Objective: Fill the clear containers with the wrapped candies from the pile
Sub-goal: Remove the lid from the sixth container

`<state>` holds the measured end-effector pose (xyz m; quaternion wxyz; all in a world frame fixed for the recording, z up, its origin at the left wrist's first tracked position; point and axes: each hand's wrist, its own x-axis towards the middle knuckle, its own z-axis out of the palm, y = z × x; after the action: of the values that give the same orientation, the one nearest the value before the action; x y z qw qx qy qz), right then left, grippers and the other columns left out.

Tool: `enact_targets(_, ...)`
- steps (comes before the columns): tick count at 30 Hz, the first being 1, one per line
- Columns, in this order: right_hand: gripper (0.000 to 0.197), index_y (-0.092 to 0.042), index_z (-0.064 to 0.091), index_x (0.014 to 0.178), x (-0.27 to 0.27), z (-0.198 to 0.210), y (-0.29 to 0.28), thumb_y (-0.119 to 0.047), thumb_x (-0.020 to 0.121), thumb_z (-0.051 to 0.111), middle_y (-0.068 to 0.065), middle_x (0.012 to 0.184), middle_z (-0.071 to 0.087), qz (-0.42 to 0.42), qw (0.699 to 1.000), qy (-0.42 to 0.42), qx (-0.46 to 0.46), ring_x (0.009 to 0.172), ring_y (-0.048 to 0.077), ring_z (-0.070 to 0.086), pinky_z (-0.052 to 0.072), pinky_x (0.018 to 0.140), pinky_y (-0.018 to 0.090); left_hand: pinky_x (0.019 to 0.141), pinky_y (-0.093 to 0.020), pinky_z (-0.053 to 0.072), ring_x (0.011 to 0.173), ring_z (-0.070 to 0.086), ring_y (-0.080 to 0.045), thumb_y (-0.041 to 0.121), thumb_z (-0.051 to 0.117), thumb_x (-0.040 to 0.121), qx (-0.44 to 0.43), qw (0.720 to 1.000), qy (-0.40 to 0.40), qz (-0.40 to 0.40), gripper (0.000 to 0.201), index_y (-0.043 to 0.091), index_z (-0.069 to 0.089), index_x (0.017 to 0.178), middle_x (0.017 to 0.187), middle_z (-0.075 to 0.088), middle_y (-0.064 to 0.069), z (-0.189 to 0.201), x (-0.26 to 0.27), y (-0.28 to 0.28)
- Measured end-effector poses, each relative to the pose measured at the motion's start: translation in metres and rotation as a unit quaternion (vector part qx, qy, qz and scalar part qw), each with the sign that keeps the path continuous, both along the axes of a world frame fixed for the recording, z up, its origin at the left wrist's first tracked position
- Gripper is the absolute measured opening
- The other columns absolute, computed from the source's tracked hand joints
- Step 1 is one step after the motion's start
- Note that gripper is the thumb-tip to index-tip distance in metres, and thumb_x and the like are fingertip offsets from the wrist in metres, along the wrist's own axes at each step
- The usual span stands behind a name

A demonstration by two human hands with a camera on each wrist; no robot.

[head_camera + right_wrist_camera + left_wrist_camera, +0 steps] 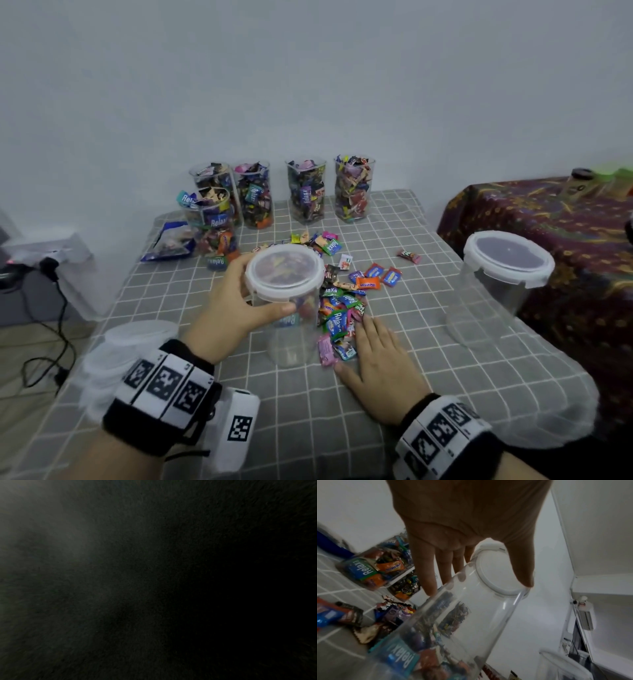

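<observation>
A clear container [291, 342] with a white lid [284, 270] stands on the checked cloth, and my left hand [253, 294] grips it just under the lid. In the left wrist view my left hand [471, 561] wraps the container [471, 608], thumb on one side and fingers on the other. Candies show through its wall; I cannot tell whether any lie inside. The pile of wrapped candies [342, 305] lies right of it. My right hand [373, 356] lies flat on the cloth, fingers straight, against the pile's near edge. The right wrist view is dark.
Several candy-filled clear containers [305, 192] stand at the table's back. Another lidded clear container [493, 291] stands at the right edge. Spare white lids [130, 346] sit at the near left, with a blue candy bag [169, 241] behind. A patterned-cloth table [548, 222] is to the right.
</observation>
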<state>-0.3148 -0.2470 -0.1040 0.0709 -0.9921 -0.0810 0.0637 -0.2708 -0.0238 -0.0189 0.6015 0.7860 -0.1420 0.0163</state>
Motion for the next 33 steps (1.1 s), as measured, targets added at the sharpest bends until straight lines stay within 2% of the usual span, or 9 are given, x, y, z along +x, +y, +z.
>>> enact_targets(7, 0.142, -0.013, 0.001, 0.152, 0.002, 0.004, -0.001, -0.086, 0.035, -0.036, 0.007, 0.159, -0.005, -0.018, 0.999, 0.042, 0.006, 0.147, 0.02, -0.006, -0.006, 0.116, 0.031, 0.089, -0.005, 0.037, 0.112, 0.047, 0.016, 0.062, 0.081, 0.038, 0.037, 0.999, -0.002, -0.022, 0.098, 0.047, 0.034, 0.122, 0.124, 0.049, 0.029, 0.002, -0.004, 0.003)
enact_targets(9, 0.126, -0.013, 0.0, 0.152, 0.003, 0.01, 0.0, -0.088, 0.052, -0.013, 0.007, 0.159, -0.005, -0.025, 0.998, 0.055, 0.016, 0.147, 0.019, -0.005, -0.005, 0.117, 0.032, 0.085, 0.001, 0.032, 0.108, 0.042, 0.023, 0.062, 0.079, 0.036, 0.063, 0.998, 0.012, -0.025, 0.114, 0.045, 0.023, 0.134, 0.12, 0.039, 0.041, 0.006, -0.005, 0.004)
enact_targets(13, 0.073, -0.011, 0.008, 0.151, 0.001, 0.033, 0.0, -0.046, 0.093, 0.036, 0.008, 0.159, 0.005, -0.029, 0.998, 0.044, 0.03, 0.146, 0.019, 0.005, 0.002, 0.117, 0.029, 0.102, -0.017, 0.028, 0.121, 0.031, 0.016, 0.08, 0.074, 0.025, 0.083, 0.995, 0.044, -0.041, 0.147, 0.038, 0.003, 0.147, 0.116, 0.023, 0.055, 0.016, -0.009, 0.012)
enact_targets(15, 0.058, -0.009, 0.029, 0.145, 0.001, 0.052, -0.002, -0.038, 0.095, 0.04, 0.011, 0.153, 0.029, -0.033, 0.998, 0.014, 0.055, 0.139, 0.022, 0.028, 0.023, 0.113, 0.03, 0.101, -0.021, 0.034, 0.124, 0.034, 0.006, 0.081, 0.07, 0.038, 0.068, 0.996, 0.054, -0.031, 0.134, 0.034, 0.009, 0.148, 0.127, 0.03, 0.039, 0.024, -0.012, 0.012)
enact_targets(17, 0.039, -0.014, 0.049, 0.128, 0.001, 0.076, -0.003, -0.034, 0.095, 0.042, 0.009, 0.13, 0.055, -0.058, 0.994, -0.029, 0.09, 0.117, 0.025, 0.051, 0.041, 0.091, 0.031, 0.088, -0.019, 0.043, 0.114, 0.046, -0.001, 0.062, 0.062, 0.069, 0.037, 0.997, 0.065, 0.004, 0.085, 0.03, 0.029, 0.141, 0.123, 0.042, 0.025, 0.028, -0.013, 0.009)
enact_targets(20, 0.03, -0.017, 0.061, 0.11, 0.004, 0.114, 0.003, -0.034, 0.095, 0.042, 0.004, 0.102, 0.066, -0.068, 0.979, -0.104, 0.164, 0.097, 0.024, 0.058, 0.043, 0.077, 0.033, 0.076, -0.023, 0.045, 0.093, 0.055, -0.006, 0.042, 0.047, 0.09, 0.053, 0.994, 0.043, 0.08, 0.023, 0.026, 0.053, 0.106, 0.102, 0.057, 0.012, 0.03, -0.012, 0.004)
enact_targets(26, 0.03, -0.014, 0.061, 0.093, 0.034, 0.144, 0.027, -0.036, 0.098, 0.041, -0.003, 0.081, 0.06, -0.008, 0.946, -0.103, 0.306, 0.086, 0.019, 0.053, 0.039, 0.074, 0.033, 0.061, -0.029, 0.045, 0.066, 0.056, -0.017, 0.048, 0.055, 0.086, 0.055, 0.987, 0.063, 0.137, 0.038, 0.012, 0.055, 0.075, 0.072, 0.058, -0.002, 0.022, -0.005, 0.007)
enact_targets(30, 0.033, -0.008, 0.063, 0.113, 0.058, 0.137, 0.041, -0.03, 0.099, 0.042, 0.006, 0.111, 0.064, 0.027, 0.934, -0.035, 0.356, 0.105, 0.021, 0.055, 0.042, 0.093, 0.034, 0.046, -0.019, 0.038, 0.052, 0.047, -0.011, 0.04, 0.059, 0.086, -0.006, 0.987, 0.107, 0.116, 0.034, 0.008, 0.058, 0.078, 0.063, 0.051, -0.002, 0.021, -0.002, 0.007)
enact_targets(33, 0.029, -0.013, 0.065, 0.099, 0.069, 0.13, 0.048, -0.035, 0.097, 0.047, 0.006, 0.097, 0.065, 0.026, 0.93, -0.004, 0.367, 0.094, 0.023, 0.058, 0.044, 0.087, 0.038, 0.043, -0.019, 0.037, 0.048, 0.045, -0.009, 0.039, 0.059, 0.088, -0.04, 0.982, 0.158, 0.093, 0.031, 0.008, 0.062, 0.086, 0.065, 0.051, -0.002, 0.02, 0.0, 0.009)
